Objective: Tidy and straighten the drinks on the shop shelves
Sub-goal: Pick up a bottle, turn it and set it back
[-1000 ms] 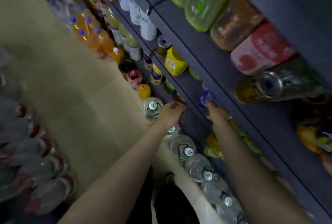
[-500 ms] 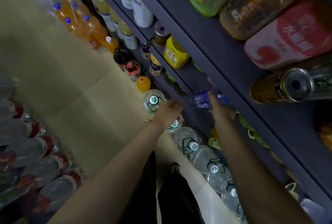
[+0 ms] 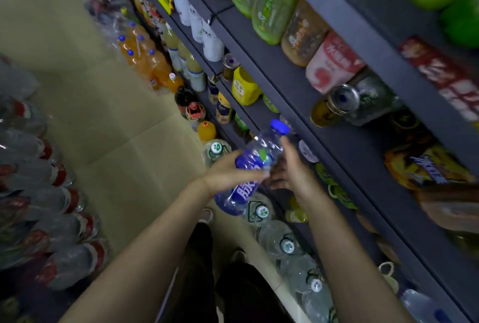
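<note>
Blue-labelled bottle (image 3: 255, 164) now off the shelf (image 3: 344, 138), held tilted in front of it. Left hand (image 3: 228, 175) has moved onto it, gripping the middle; right hand (image 3: 293, 169) holds its upper part.

Bottle (image 3: 255, 167) clear glossy plastic; shelves (image 3: 344, 141) matt dark.

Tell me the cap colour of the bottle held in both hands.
Blue: the cap on the bottle shows best in the head view.
</note>
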Demonstrator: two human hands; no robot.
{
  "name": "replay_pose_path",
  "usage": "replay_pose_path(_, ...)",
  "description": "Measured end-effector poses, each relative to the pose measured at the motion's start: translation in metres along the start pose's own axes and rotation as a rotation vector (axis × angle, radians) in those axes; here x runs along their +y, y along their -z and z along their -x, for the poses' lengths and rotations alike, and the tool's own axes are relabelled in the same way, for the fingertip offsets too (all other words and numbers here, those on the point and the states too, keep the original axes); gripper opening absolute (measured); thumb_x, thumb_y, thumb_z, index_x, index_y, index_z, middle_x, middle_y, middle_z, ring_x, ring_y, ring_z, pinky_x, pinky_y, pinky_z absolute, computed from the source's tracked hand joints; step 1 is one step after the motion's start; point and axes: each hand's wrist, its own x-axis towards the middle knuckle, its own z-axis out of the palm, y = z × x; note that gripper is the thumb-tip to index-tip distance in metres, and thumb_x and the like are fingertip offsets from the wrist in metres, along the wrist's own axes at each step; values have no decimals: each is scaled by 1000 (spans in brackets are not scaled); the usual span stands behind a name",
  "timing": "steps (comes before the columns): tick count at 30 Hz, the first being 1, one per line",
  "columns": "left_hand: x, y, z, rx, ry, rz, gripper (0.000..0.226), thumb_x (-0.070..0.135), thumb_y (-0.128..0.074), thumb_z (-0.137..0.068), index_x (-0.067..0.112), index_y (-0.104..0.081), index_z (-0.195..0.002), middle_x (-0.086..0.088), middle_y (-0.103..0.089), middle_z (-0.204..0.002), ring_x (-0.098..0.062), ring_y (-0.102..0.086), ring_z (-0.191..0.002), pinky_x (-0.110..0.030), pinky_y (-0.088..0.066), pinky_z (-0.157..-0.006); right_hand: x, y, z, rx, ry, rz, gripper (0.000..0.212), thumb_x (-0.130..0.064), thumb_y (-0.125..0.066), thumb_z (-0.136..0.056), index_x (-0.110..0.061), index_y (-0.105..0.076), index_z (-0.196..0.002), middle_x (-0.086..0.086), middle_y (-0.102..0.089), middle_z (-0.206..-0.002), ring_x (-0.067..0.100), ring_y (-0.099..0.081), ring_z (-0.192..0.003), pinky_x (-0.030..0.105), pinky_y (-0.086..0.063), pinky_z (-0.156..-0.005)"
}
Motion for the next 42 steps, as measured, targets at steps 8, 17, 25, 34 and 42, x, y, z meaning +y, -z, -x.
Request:
replay_pose_path(8, 27, -79, 127, 34, 24, 782, 65, 57, -62, -86, 6, -64, -126, -22, -62, -130, -38, -58, -120, -55, -40, -110, 15, 23, 134, -149, 237, -39, 39, -46, -41, -101, -18, -68, -108, 1, -62, -70, 14, -56, -59, 29, -40, -55)
replay_pose_path(17, 17, -160, 238, 41, -56, 638, 49, 53, -55, -92, 11, -67, -115, -16, -74, -108, -27, -73, -89, -42, -56, -89, 88, 49, 255, -119, 395, -135, 19, -28, -52, -100, -23, -69, -105, -8, -71, -80, 3, -64, -61, 19, -45, -54)
replay_pose_path(25, -32, -273, 305, -8, -128, 549, 45, 41, -71, -79, 8, -71, -110, -18, -74, -102, -26, -72, -81, -39, -61, -77, 204, 100, 372, -3, 406, -8, 28, -22, -68, -92, -16, -63, -119, -4, -71, -104, -1, -68, -79, 12, -48, -60)
replay_pose_path(34, -15, -432, 346, -143, -397, 242, 51, 7, -85, -68, 12, -62, -113, -9, -74, -104, -22, -71, -89, -32, -59, -74, 296, 227, 454, 280, 491, -33, 67, -29, -91, -59, -27, -58, -118, -1, -72, -110, 13, -72, -93, 51, -60, -81)
replay_pose_path(42, 42, -603, 359, -395, -615, 22, 64, 10, -85, -62, 24, -63, -121, 1, -72, -115, -15, -68, -106, -25, -53, -81, 343, 381, 534, 636, 747, -99, 64, -17, -91, -64, -27, -60, -118, -10, -70, -113, 1, -66, -100, 28, -55, -88)
